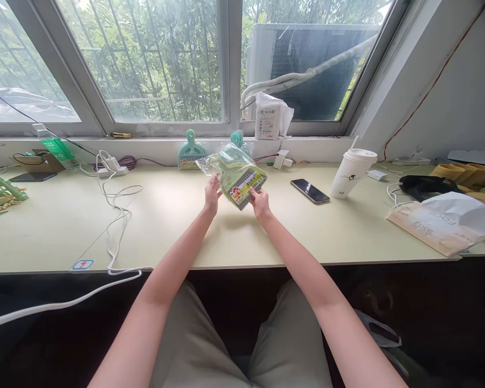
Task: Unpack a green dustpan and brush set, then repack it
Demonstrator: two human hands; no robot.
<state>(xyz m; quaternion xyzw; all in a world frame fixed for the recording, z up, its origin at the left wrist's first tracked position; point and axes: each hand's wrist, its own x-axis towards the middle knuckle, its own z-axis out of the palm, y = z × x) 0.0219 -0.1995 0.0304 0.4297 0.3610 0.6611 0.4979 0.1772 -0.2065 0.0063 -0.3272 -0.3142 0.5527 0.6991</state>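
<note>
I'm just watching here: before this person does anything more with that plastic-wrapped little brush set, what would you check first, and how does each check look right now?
1. Both hands on the packet: ok. The left hand and the right hand each grip a lower edge of the packaged brush set.
2. Packet lifted off the desk: ok, it is held above the surface.
3. Wrapper open or sealed: cannot tell.
4. Bare desk under the hands: ok.
5. Phone and paper cup apart from the hands: ok, both lie to the right.
6. White cable out of the way: ok, it runs to the left of the left arm.
</note>
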